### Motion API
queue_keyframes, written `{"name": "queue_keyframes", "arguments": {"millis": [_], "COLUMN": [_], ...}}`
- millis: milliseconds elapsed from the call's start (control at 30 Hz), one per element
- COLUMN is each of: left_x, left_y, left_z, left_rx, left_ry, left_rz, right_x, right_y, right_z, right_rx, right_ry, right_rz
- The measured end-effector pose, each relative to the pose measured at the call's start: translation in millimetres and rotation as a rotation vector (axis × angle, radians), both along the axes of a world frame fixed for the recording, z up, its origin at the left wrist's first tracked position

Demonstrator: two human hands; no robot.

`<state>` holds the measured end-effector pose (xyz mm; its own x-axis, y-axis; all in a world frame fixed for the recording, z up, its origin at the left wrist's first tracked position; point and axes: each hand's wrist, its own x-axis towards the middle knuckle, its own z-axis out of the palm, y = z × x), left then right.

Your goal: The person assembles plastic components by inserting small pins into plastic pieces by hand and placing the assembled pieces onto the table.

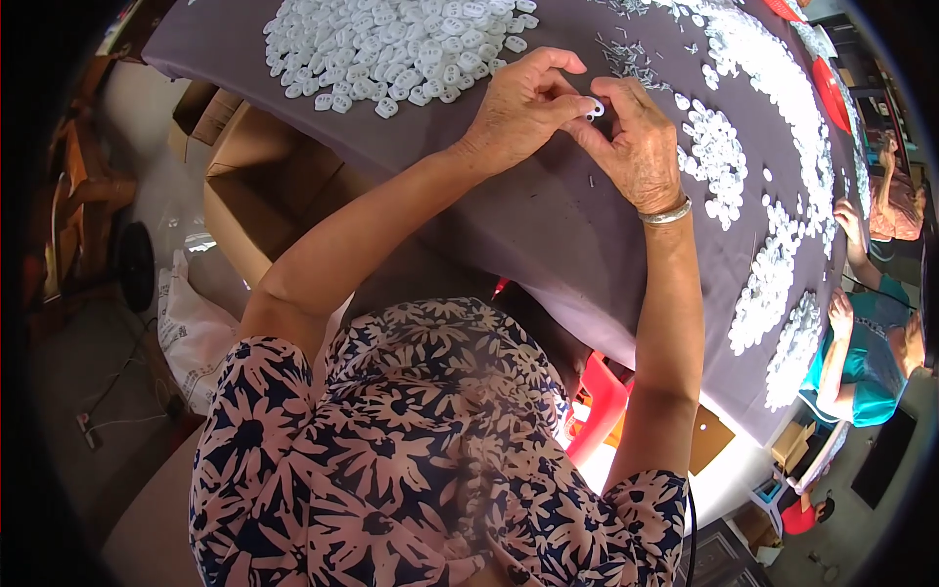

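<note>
White piece: small plastic part (594, 108) pinched between both hands, just above the grey cloth.
Left hand (523, 108): fingers curled, tips closed on the piece.
Right hand (634, 142): thumb and forefinger closed on it too — silver bangle (667, 213) at wrist.
Cloth: grey table cover (548, 225) — heap of white pieces (391, 44) beyond, more (719, 161) to the right.

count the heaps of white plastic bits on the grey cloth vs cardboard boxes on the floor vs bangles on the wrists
Heaps of white plastic pieces: 2, a round one at the top left and a long band along the right edge
Open cardboard boxes: 2, a large one and a small one
Silver bangles: 1, on the right wrist
Total: 5
</note>
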<state>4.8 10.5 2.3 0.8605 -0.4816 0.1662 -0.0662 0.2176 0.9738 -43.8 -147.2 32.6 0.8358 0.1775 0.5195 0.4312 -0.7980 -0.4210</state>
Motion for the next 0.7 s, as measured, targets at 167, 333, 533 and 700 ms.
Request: {"name": "queue_keyframes", "arguments": {"millis": [167,333,533,700], "left_x": [1.6,1.8,-7.0,-8.8], "left_y": [0.8,2.3,0.2,0.5], "left_z": [0.5,2.8,5.5,6.6], "left_rx": [0.087,0.053,-0.020,-0.021], "left_ry": [-0.051,-0.037,0.062,0.094], "left_rz": [-0.023,-0.055,-0.030,-0.033], "right_x": [1.7,0.8,-0.6,-2.4], "right_y": [-3.3,-0.7,-1.3,0.7], "right_z": [-1.9,-8.2,-13.4,-11.7], "right_rx": [-0.148,-0.187,-0.160,-0.137], "right_ry": [-0.026,0.085,0.090,0.100], "right_rz": [0.060,0.029,0.079,0.104]}}
